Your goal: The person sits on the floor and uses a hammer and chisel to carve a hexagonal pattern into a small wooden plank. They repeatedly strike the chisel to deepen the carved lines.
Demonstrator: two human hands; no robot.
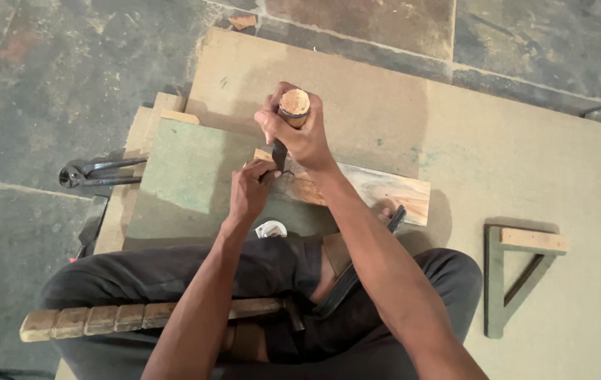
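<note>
My right hand [299, 134] is closed around the wooden handle of a chisel [293, 108], held upright with its dark blade pointing down onto a plank [378, 191] of light and reddish wood. My left hand [250, 188] pinches the blade low down, fingertips resting on the plank's left end, where dark pencil marks show. The plank lies across a grey-green board [188, 176]. A hammer with a ridged wooden handle [103, 320] rests across my lap, its head hidden beside my left forearm.
A large tan board [526, 169] covers the stone floor. Metal pincers [96, 172] lie to the left on the floor. A wooden try square [515, 278] lies at the right. A dark flat tool [357, 264] leans by my knee. A white tape measure [270, 229] sits near my lap.
</note>
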